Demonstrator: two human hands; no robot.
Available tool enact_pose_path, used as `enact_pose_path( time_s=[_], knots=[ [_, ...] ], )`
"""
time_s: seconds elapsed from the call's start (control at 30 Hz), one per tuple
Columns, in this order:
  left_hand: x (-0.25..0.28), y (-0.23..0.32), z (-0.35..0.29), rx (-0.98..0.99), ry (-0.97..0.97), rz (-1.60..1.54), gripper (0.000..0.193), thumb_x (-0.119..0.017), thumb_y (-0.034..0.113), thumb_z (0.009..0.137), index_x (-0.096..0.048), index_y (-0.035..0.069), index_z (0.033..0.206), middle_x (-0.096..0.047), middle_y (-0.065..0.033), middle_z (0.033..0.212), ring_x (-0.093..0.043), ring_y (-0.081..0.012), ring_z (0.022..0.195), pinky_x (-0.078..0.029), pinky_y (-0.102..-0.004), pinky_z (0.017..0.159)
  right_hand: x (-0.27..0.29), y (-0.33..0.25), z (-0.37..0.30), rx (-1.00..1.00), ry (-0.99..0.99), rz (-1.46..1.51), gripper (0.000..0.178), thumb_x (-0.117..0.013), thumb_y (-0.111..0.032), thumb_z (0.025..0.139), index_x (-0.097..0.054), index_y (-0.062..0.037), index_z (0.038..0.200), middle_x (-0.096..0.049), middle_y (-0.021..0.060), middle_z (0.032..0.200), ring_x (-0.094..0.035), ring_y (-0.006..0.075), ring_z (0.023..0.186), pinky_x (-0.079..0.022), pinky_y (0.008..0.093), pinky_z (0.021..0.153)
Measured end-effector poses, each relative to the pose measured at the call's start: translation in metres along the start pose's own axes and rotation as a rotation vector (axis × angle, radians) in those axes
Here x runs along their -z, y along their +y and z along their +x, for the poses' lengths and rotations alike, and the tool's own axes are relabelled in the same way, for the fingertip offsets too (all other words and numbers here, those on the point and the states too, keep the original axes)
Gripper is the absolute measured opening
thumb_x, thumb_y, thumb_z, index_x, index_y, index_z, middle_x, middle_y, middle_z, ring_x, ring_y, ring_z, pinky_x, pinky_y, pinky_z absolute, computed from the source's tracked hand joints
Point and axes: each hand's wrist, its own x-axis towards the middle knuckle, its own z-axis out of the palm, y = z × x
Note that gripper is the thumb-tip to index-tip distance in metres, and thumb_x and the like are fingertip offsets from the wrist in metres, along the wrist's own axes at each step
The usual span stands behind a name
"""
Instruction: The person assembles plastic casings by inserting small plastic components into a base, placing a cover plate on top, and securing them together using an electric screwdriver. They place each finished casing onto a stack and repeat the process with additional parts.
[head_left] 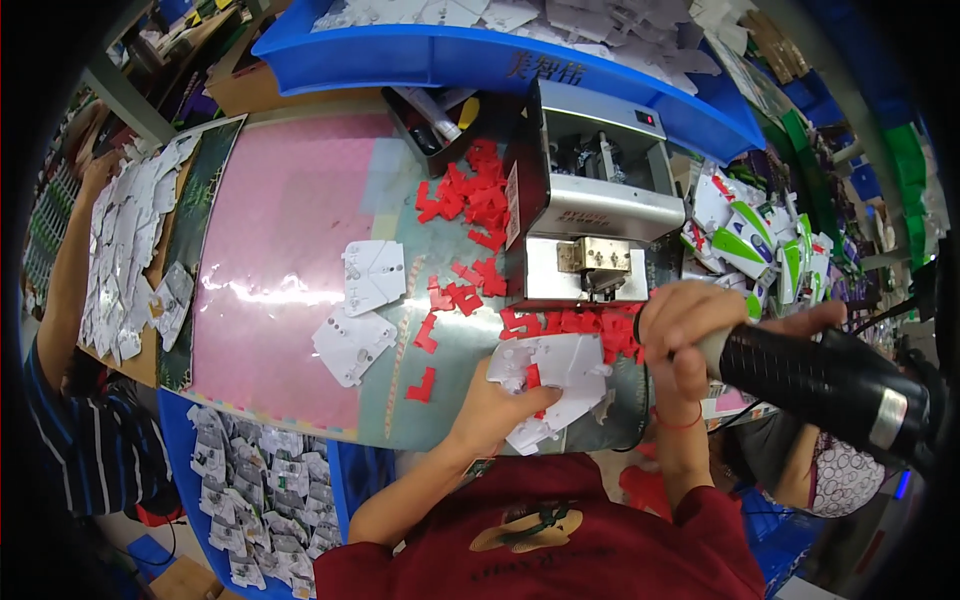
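Observation:
My left hand (492,408) holds a white plastic shell (565,372) near the table's front edge. Its thumb presses on a small red plastic piece (533,377) lying on the shell. To the right, my right hand (695,325) is wrapped round the pale front end of a black electric screwdriver (800,372), its body pointing away to the right. Just beyond both hands stands a silver and black screw feeder (605,205). Loose red pieces (475,195) lie in a heap left of the feeder, and more are scattered before it. The screwdriver's tip cannot be made out.
Two white shells (375,277) lie left of the red pieces. A blue bin (440,62) of white parts spans the back; another blue bin (345,490) sits low at left. White-green assemblies (750,245) pile up at right. A co-worker's arm (65,270) reaches in at far left.

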Motion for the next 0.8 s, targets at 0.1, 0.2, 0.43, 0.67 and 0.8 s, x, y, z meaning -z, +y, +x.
enact_pose_path(
  time_s=[0.1, 0.2, 0.43, 0.67, 0.8],
  knots=[
    [0.000, -0.002, 0.002, 0.049, -0.009, -0.051, 0.031, -0.062, -0.001, 0.067, -0.055, -0.003, 0.097, -0.060, -0.0074, 0.087, -0.058, -0.0131, 0.076, -0.047, -0.0257, 0.066, 0.001, 0.019, -0.002, -0.029, 0.155, -0.017, 0.010, -0.058, -0.004, 0.074, -0.052, 0.0010, 0.081, -0.054, 0.0082, 0.068, -0.051, 0.0114, 0.051, -0.041, 0.0201, 0.047],
    [0.001, -0.006, 0.003, 0.103, -0.013, -0.086, 0.035, -0.062, -0.002, 0.067, -0.054, -0.003, 0.101, -0.060, -0.0077, 0.090, -0.058, -0.0137, 0.078, -0.047, -0.0266, 0.068, 0.003, 0.032, -0.003, -0.116, 0.184, -0.151, 0.008, -0.057, 0.000, 0.073, -0.051, 0.0026, 0.078, -0.054, 0.0082, 0.070, -0.051, 0.0099, 0.050, -0.041, 0.0199, 0.046],
    [0.000, -0.009, 0.006, 0.175, -0.034, -0.072, 0.040, -0.062, -0.003, 0.067, -0.051, -0.002, 0.105, -0.059, -0.0082, 0.092, -0.057, -0.0144, 0.080, -0.047, -0.0279, 0.070, -0.011, 0.016, 0.001, -0.337, 0.166, -0.068, 0.018, -0.056, -0.012, 0.075, -0.044, 0.0006, 0.073, -0.045, 0.0068, 0.051, -0.041, 0.0116, 0.041, -0.035, 0.0220, 0.039],
    [-0.005, -0.006, 0.001, 0.184, -0.072, -0.121, 0.035, -0.063, -0.002, 0.067, -0.054, -0.003, 0.101, -0.060, -0.0082, 0.090, -0.057, -0.0144, 0.079, -0.047, -0.0274, 0.070, 0.010, 0.021, -0.013, -0.172, -0.383, 0.158, 0.068, -0.061, -0.009, 0.073, -0.023, -0.0110, 0.129, -0.051, 0.0061, 0.058, -0.048, 0.0140, 0.040, -0.044, 0.0251, 0.037],
    [-0.006, -0.003, 0.000, 0.206, -0.082, -0.078, 0.035, -0.064, -0.001, 0.065, -0.054, -0.004, 0.099, -0.060, -0.0084, 0.087, -0.058, -0.0140, 0.076, -0.047, -0.0267, 0.069, -0.013, 0.021, -0.008, 0.018, -0.267, 0.282, 0.102, -0.059, 0.004, 0.071, 0.011, -0.0345, 0.133, -0.055, 0.0077, 0.063, -0.052, 0.0167, 0.043, -0.046, 0.0272, 0.039]
  ],
)
